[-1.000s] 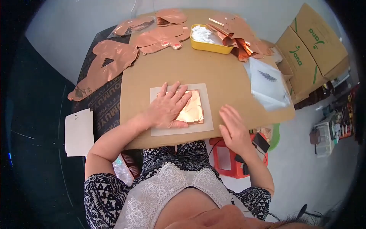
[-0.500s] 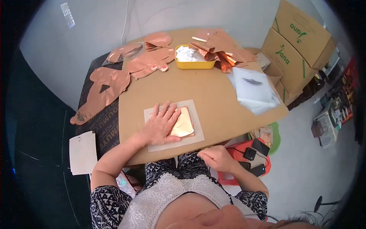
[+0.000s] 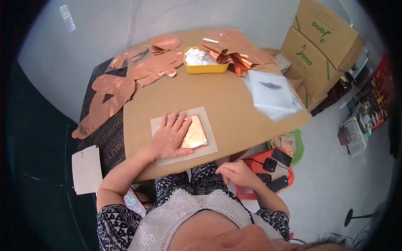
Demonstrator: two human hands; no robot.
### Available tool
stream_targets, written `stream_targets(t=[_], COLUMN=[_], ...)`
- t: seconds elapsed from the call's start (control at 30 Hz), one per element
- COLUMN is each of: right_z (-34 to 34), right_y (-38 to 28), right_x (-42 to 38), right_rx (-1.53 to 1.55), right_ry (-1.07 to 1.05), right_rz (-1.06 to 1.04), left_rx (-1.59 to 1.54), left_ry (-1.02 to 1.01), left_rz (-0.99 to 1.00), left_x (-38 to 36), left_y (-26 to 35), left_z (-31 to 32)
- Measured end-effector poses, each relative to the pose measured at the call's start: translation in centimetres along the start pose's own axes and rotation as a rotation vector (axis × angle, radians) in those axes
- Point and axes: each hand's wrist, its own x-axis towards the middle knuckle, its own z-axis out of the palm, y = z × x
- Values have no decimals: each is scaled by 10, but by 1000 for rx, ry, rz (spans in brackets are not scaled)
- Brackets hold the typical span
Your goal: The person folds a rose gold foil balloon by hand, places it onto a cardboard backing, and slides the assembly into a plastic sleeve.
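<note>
1. A copper-coloured square (image 3: 195,134) is covered on its left side by the flat left hand (image 3: 170,136); its right side is left showing, past the forefinger and thumb.
2. The fingers (image 3: 179,120) of that hand are laid slightly apart and pointed away from the body, with the thumb stretched across the square's near edge.
3. The right hand (image 3: 236,172) is held off the tabletop (image 3: 234,108), just beside its near edge, with the fingers curled inward; its palm is turned from view, so whether anything is held there cannot be told.
4. The square is laid on a white sheet (image 3: 210,140), whose border is seen on every side, partly hidden by the hand. The sheet's near left corner is placed close to the tabletop's near edge.
5. A broad stretch of brown surface is left between the white sheet and the clear plastic sheets (image 3: 274,100) on the right, and another toward the yellow container (image 3: 207,68) farther back.
6. Copper-coloured cut-outs (image 3: 117,88) are spread along the left, well apart from the hand.
7. The square is seen as shiny and faintly wrinkled, brightened to pale gold by the light, with a redder edge on the right.
</note>
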Motion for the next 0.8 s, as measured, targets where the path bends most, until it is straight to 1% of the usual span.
stream_targets(t=[0.13,0.23,0.33,0.43,0.53,0.63,0.67,0.77,0.8], right_z=[10,20,33,42,38,9,0,-20,-22], right_y=[12,15,31,34,23,-13,-17,-35,-39], right_x=[4,8,12,16,18,14,14,14,16], right_rx=[49,109,237,389,378,228,235,273,235], right_ry=[-105,-167,-210,-211,-209,-252,-245,-195,-194], right_rz=[75,182,178,159,112,72,39,51,73], left_rx=[-7,-15,-18,-24,-34,-40,-42,-41,-47], left_ry=[3,2,1,1,-6,-14,-18,-23,-22], left_rz=[-1,-3,0,3,-3,-9,-13,-17,-18], left_x=[0,-3,-4,-6,-7,-6,-7,-8,-9], left_y=[-2,2,4,6,6,7,7,7,7], left_z=[2,5,4,3,3,3,3,1,1])
